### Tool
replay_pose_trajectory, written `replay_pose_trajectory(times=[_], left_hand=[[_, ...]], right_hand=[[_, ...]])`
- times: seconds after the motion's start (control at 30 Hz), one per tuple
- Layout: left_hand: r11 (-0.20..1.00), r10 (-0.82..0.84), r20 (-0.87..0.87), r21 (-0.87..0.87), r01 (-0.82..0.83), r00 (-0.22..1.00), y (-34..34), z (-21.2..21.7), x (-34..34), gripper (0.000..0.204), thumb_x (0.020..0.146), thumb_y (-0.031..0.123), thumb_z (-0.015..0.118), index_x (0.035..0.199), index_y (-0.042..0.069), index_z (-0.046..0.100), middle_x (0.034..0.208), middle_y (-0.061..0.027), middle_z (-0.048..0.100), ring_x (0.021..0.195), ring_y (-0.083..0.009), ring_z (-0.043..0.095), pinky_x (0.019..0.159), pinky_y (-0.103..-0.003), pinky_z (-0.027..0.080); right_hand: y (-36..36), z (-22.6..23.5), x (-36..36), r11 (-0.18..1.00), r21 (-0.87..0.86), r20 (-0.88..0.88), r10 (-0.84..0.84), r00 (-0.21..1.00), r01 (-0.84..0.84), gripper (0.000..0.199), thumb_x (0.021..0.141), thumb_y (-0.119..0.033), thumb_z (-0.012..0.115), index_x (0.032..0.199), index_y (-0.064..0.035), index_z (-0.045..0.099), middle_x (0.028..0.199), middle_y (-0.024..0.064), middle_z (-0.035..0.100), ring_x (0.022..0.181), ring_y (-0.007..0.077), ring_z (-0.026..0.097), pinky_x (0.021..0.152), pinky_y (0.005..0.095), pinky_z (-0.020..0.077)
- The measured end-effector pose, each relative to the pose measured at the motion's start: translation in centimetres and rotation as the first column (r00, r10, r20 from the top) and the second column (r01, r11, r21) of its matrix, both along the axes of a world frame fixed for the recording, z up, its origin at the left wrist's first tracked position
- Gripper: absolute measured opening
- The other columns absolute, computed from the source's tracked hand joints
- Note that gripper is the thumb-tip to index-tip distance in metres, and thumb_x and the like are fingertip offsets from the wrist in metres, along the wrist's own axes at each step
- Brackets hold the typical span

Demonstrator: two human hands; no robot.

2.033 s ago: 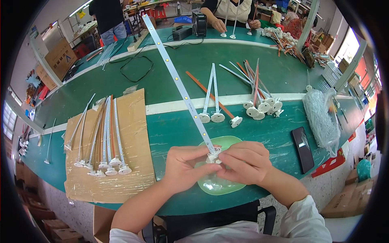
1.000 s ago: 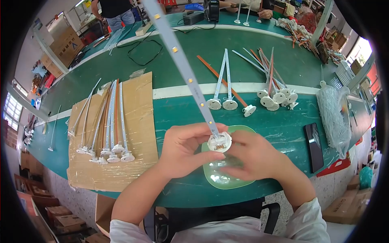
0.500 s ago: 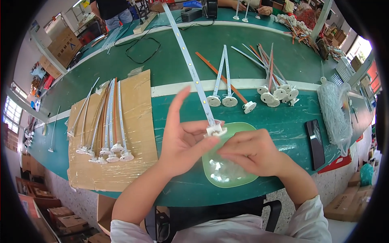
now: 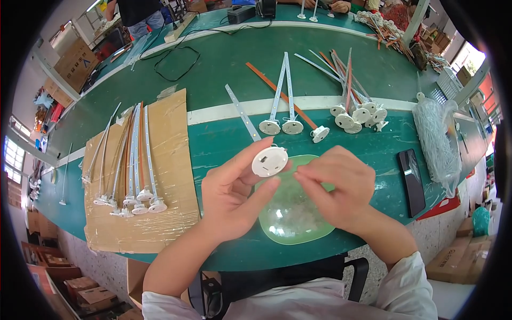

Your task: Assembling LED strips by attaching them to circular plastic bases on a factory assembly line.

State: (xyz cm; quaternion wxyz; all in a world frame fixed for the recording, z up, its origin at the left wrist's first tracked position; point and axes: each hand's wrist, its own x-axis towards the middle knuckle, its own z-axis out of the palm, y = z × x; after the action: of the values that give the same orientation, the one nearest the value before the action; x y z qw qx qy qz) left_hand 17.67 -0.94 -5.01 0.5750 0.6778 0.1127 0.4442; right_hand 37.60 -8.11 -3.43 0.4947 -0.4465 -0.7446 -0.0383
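My left hand (image 4: 230, 200) grips an LED strip light by its round white base (image 4: 270, 162). The base's flat slotted face is turned up, and the strip (image 4: 241, 111) points away from me. Close by on the right, my right hand (image 4: 341, 186) has thumb and forefinger pinched together; anything between them is too small to make out. Beneath both hands lies a light green tray (image 4: 314, 238) with shiny, clear-looking contents that I cannot name. Just beyond my hands, a few similar strip lights (image 4: 281, 96) rest with their white bases toward me.
At left, several strip lights (image 4: 132, 154) lie on a cardboard sheet (image 4: 176, 229). Another bunch (image 4: 354, 101) sits right of centre. A dark phone (image 4: 412, 184) and a bag of clear strands (image 4: 437, 152) lie at right. A black cable (image 4: 176, 64) crosses the far bench, where other people stand.
My left hand has tipped the strip light, so its base's flat face now shows and the strip points lower and away. My right hand stays pinched close to the base.
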Motion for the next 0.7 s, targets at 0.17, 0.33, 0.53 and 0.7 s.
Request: replay_pose_trajectory(times=[0.17, 0.33, 0.53, 0.7], left_hand=[[0.998, -0.033, 0.013, -0.058, 0.034, 0.999, -0.7, 0.7, 0.0, 0.062, 0.093, -0.012, 0.052, 0.15, -0.004, 0.03, 0.136, -0.0282, 0.054, 0.123, -0.0344, 0.059, 0.109, -0.042, 0.044], [0.984, -0.057, 0.022, -0.17, 0.06, 0.998, -0.8, 1.2, -0.1, 0.064, 0.093, -0.012, 0.052, 0.151, -0.004, 0.028, 0.139, -0.0293, 0.051, 0.125, -0.0348, 0.058, 0.11, -0.043, 0.044], [0.97, -0.158, 0.054, -0.178, 0.165, 0.986, -0.4, 0.3, -0.1, 0.061, 0.097, -0.006, 0.049, 0.153, -0.003, 0.025, 0.143, -0.0271, 0.049, 0.134, -0.035, 0.048, 0.114, -0.047, 0.038], [0.941, -0.226, 0.131, -0.226, 0.251, 0.965, -0.9, 0.4, -0.1, 0.054, 0.105, 0.008, 0.042, 0.154, -0.001, 0.023, 0.149, -0.0247, 0.043, 0.141, -0.0341, 0.04, 0.116, -0.049, 0.033]], right_hand=[[0.6, -0.3, -1.0, 0.964, 0.264, 0.193, -0.078, 0.978, 0.025, 0.031, 0.065, 0.003, 0.08, 0.095, -0.0026, 0.072, 0.093, 0.0089, 0.069, 0.066, 0.0238, 0.062, 0.058, 0.0297, 0.0493], [0.7, -0.5, -1.1, 0.964, 0.265, 0.157, -0.046, 0.986, 0.003, 0.03, 0.067, 0.006, 0.077, 0.095, -0.0015, 0.072, 0.089, 0.0087, 0.069, 0.066, 0.0235, 0.063, 0.056, 0.0295, 0.0496], [0.5, -0.4, -0.8, 0.982, 0.187, 0.074, 0.017, 0.997, -0.03, 0.027, 0.068, 0.01, 0.073, 0.093, -0.0002, 0.071, 0.083, 0.0114, 0.07, 0.059, 0.0224, 0.063, 0.052, 0.0291, 0.0492], [-0.1, 0.1, -1.1, 0.991, 0.123, -0.152, 0.077, 0.985, -0.058, 0.024, 0.069, 0.008, 0.078, 0.088, -0.0034, 0.07, 0.087, 0.0098, 0.071, 0.063, 0.0208, 0.063, 0.053, 0.0288, 0.0482]])
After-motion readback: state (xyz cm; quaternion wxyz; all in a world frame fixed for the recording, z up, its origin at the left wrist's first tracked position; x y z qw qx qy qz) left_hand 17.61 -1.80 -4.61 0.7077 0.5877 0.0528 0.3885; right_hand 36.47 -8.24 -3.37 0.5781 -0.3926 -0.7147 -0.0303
